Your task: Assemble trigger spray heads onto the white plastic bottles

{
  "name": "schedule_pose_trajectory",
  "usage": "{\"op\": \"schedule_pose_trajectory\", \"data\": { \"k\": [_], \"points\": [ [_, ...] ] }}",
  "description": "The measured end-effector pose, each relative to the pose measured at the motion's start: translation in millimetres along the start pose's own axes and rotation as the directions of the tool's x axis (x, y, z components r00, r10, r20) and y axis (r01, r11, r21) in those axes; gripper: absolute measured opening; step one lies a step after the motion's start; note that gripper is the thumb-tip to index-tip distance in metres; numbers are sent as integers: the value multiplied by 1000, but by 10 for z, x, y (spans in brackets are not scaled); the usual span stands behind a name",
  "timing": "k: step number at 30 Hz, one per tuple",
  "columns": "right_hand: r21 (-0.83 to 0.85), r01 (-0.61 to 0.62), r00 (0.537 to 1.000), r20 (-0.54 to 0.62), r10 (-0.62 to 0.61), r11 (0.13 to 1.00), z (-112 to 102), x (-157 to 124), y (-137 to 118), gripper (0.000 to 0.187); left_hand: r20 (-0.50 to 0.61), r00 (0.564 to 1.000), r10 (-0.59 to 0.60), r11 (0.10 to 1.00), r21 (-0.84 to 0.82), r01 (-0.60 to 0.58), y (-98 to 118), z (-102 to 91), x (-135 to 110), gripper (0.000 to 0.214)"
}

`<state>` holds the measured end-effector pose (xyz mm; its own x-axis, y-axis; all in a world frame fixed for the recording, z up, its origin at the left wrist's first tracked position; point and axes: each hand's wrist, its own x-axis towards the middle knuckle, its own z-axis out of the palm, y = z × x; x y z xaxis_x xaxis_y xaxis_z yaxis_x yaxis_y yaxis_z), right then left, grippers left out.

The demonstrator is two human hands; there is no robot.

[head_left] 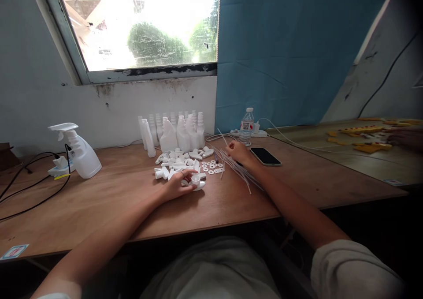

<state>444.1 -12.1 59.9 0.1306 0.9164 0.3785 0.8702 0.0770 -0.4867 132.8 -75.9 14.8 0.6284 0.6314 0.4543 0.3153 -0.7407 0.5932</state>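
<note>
My left hand [180,183] rests on the wooden table [115,193], fingers curled round a white spray trigger head [196,182] at the near edge of a pile of white trigger heads [178,161]. My right hand [237,152] reaches further back and pinches one thin clear dip tube [222,136] that sticks up to the left, above a bundle of dip tubes [239,170] lying on the table. Small white washers [213,166] lie between the pile and the tubes. Several empty white bottles [175,133] stand in rows behind.
An assembled white spray bottle [79,151] stands at the left next to a power strip with black cables [29,188]. A phone [265,156] and a water bottle [246,126] lie by my right hand. Another person's hand [405,136] works with yellow parts at far right.
</note>
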Motion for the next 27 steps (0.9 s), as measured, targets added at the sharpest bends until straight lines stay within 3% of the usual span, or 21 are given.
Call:
{"op": "schedule_pose_trajectory", "data": {
  "k": [2, 5, 8, 10, 13, 15, 18, 21, 23, 27],
  "points": [
    [278, 58, 998, -55, -44, 959, -12, -29, -84, 19, 27, 999, -20, 1000, -21, 21, 15, -3, 4, 50],
    [717, 172, 979, -50, -197, 676, 32, -118, -231, 24, 40, 998, -44, 998, -45, 46, 51, -15, 10, 45],
    [844, 150, 911, 85, -404, 515, 102, -253, -369, 30, 61, 997, -47, 998, -27, 49, 93, -29, 15, 35],
    [850, 120, 831, 197, -520, 514, 128, -341, -436, 29, 87, 995, -45, 999, -2, 45, 118, -37, 18, 34],
    [787, 119, 711, 358, -605, 606, 122, -423, -477, 26, 107, 993, -43, 999, 1, 44, 137, -42, 17, 36],
    [729, 140, 669, 429, -607, 670, 107, -436, -475, 26, 116, 992, -40, 999, -11, 41, 136, -41, 15, 36],
    [765, 132, 692, 384, -611, 630, 101, -435, -496, 31, 113, 993, -38, 999, -34, 42, 129, -40, 14, 37],
    [882, 118, 750, 223, -623, 456, 110, -490, -619, 32, 98, 994, -39, 999, -23, 41, 135, -45, 18, 37],
    [917, 132, 764, 148, -628, 377, 114, -572, -744, 31, 101, 994, -27, 1000, -10, 29, 143, -48, 21, 37],
    [911, 164, 741, 140, -657, 379, 126, -751, -937, 29, 112, 994, 2, 999, -40, 3, 138, -46, 25, 38]
  ]
}}
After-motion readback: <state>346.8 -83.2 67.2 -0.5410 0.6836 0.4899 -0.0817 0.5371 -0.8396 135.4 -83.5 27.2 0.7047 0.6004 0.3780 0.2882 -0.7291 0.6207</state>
